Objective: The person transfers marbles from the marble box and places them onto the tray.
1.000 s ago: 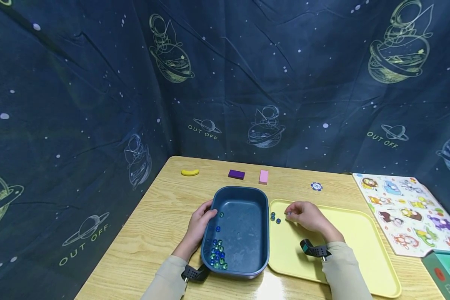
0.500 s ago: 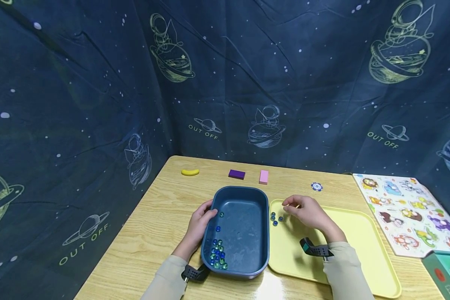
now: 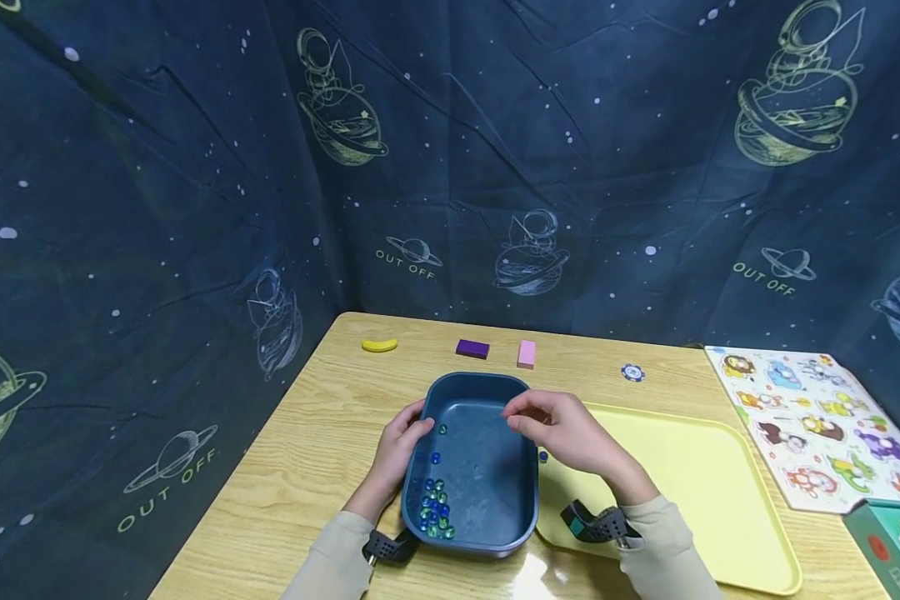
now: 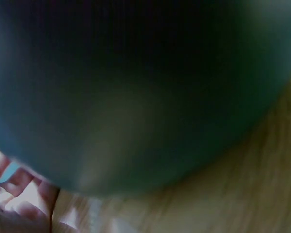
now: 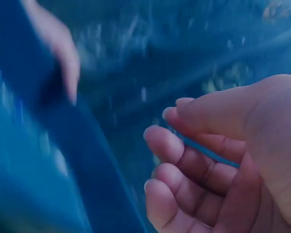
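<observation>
A dark blue plastic box (image 3: 502,492) stands on the table with several blue and green glass marbles (image 3: 435,504), most of them clustered in its near left corner. My left hand (image 3: 395,450) grips its left wall, thumb over the rim. Above the right rim is my right hand (image 3: 562,433), its fingertips over the box's inside. In the right wrist view, the right hand's fingers (image 5: 174,204) are bent toward the thumb; I cannot tell whether a marble is between them. One blue marble (image 3: 543,457) shows on the yellow tray (image 3: 690,483), beside the box.
Along the back lie a yellow toy banana (image 3: 379,345), a purple block (image 3: 472,348), a pink block (image 3: 527,354) and a poker chip (image 3: 633,372). An animal puzzle board (image 3: 817,425) and a green box (image 3: 881,542) are at the right. A blurred dark surface fills most of the left wrist view.
My right hand has moved left from above the tray to over the box's right rim, and now covers part of the tray. One marble on the tray has shifted. My left hand stays put.
</observation>
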A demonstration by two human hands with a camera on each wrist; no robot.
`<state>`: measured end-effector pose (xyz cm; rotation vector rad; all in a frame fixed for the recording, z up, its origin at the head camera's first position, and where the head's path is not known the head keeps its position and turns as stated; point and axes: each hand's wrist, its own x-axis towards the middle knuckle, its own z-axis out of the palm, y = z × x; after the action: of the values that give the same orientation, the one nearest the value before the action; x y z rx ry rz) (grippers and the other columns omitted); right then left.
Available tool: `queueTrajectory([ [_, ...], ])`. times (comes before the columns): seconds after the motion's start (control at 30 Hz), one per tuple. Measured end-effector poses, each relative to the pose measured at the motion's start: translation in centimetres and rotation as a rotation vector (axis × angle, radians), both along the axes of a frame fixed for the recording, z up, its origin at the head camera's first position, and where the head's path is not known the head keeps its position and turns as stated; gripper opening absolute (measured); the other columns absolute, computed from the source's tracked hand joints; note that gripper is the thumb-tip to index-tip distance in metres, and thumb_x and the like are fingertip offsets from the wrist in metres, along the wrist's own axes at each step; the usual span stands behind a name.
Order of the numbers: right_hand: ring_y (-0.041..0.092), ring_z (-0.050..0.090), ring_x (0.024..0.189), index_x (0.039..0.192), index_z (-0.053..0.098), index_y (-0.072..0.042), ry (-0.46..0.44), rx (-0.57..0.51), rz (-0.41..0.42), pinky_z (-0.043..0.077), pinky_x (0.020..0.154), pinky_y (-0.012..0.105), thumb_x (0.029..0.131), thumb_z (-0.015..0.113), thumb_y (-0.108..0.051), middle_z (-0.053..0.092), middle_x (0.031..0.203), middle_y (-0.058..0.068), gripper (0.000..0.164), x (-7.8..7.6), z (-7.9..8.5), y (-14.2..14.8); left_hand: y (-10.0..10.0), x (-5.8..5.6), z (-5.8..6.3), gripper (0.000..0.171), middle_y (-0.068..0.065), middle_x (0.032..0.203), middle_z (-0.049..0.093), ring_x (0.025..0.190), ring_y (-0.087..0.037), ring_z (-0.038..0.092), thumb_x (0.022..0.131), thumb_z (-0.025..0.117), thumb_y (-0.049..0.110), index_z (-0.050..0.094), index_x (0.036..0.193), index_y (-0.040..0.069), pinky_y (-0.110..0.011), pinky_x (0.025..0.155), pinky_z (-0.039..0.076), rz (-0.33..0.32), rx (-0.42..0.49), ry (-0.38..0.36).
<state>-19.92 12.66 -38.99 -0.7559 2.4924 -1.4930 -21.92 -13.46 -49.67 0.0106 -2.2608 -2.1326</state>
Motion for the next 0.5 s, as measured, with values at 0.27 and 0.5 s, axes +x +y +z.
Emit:
queueTrajectory([
  [0.27, 0.016, 0.057, 0.075, 0.093, 0.065, -0.017, 0.007, -0.028, 0.199, 0.049, 0.068, 0.028, 0.089, 0.058, -0.015, 0.063, 0.087, -0.002, 0.009, 2.9, 1.6, -4.0, 0.1, -0.3, 0.3, 0.033, -0.005, 0.116, 0.057, 0.1, -0.019, 0.051, 0.088, 0.055, 0.019, 0.057, 0.121, 0.015, -0.032, 0.084, 0.042, 0.01, -0.002, -0.005],
  [0.5, 0.004, 0.056, 0.07, 0.091, 0.066, -0.02, 0.067, 0.037, 0.293, 0.047, 0.064, 0.022, 0.089, 0.058, -0.026, 0.064, 0.081, -0.008, 0.01, 3.3, -1.6, -6.6, 0.0, 0.2, 1.0, 0.037, -0.012, 0.121, 0.055, 0.101, -0.021, 0.051, 0.09, 0.054, 0.019, 0.053, 0.125, 0.009, -0.029, 0.083, 0.043, -0.019, 0.0, -0.027],
])
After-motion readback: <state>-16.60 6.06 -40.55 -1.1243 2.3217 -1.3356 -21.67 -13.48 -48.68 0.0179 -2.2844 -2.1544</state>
